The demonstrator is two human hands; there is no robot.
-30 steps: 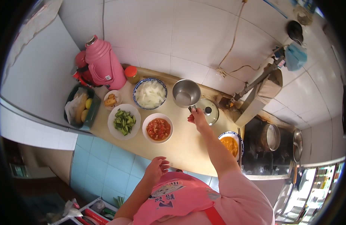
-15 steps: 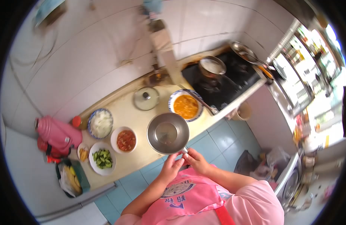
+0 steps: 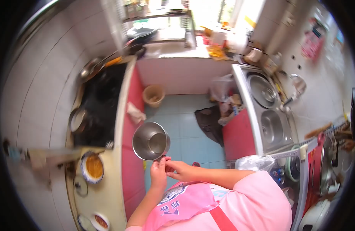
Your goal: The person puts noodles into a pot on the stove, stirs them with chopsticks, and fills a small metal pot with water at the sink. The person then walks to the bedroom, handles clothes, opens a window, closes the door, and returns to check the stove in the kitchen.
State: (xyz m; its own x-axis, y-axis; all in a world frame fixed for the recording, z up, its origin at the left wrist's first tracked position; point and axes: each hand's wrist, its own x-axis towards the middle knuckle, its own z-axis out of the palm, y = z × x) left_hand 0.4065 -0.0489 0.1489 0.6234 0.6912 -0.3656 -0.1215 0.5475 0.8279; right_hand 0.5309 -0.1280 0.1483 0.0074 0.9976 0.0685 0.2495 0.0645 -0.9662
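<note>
A steel saucepan [image 3: 151, 140] hangs in front of me over the floor, its inside facing up and nothing visible in it. My left hand [image 3: 158, 174] is closed at its short handle, just below the rim. Right beside it, my right hand [image 3: 178, 170] has its curled fingers at the same handle; the hands overlap there, so part of the grip is hidden.
On the left are a black stove [image 3: 98, 104] with a small pot [image 3: 78, 120], and a counter [image 3: 108, 184] with a bowl of orange food [image 3: 93, 168]. A double sink [image 3: 273, 127] stands on the right. A bin [image 3: 153, 96] and a dark bag [image 3: 209, 122] rest on the floor.
My view and body have turned right, from the food counter towards the window and sink. The saucepan has moved along in my hands, from over the counter edge to over the floor.
</note>
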